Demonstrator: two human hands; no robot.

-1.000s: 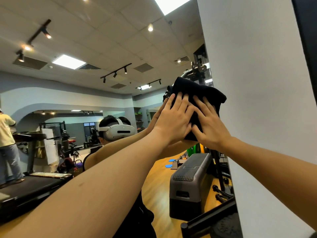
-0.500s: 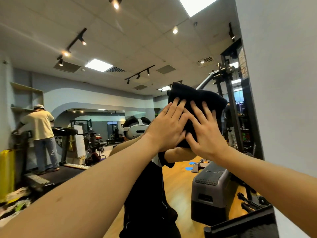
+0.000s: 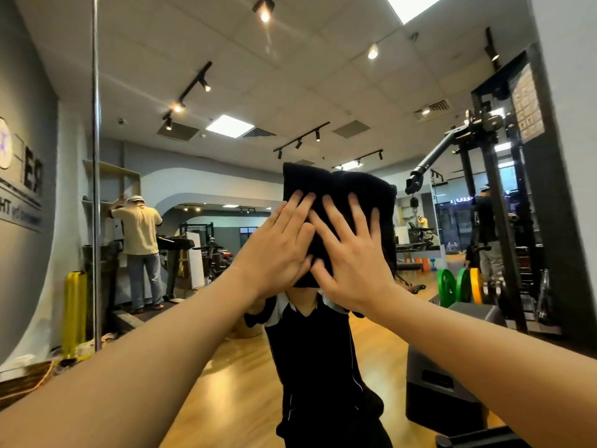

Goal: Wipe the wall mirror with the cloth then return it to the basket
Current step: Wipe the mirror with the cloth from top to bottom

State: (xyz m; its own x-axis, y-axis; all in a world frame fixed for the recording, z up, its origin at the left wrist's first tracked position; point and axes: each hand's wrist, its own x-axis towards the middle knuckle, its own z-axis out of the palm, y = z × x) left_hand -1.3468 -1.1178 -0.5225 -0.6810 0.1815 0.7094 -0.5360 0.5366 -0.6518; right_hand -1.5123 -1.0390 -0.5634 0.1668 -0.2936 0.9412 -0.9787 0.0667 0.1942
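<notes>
Pressing the black cloth flat on the wall mirror, left hand and right hand spread open-palmed, no closed grip: wiping step underway, next stroke needs steady pressure, basket unseen.

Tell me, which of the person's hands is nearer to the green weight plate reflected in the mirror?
Right. The right hand presses the black cloth on the side toward the green weight plate, which appears low to its right. The left hand lies flat on the cloth's far side.
</notes>
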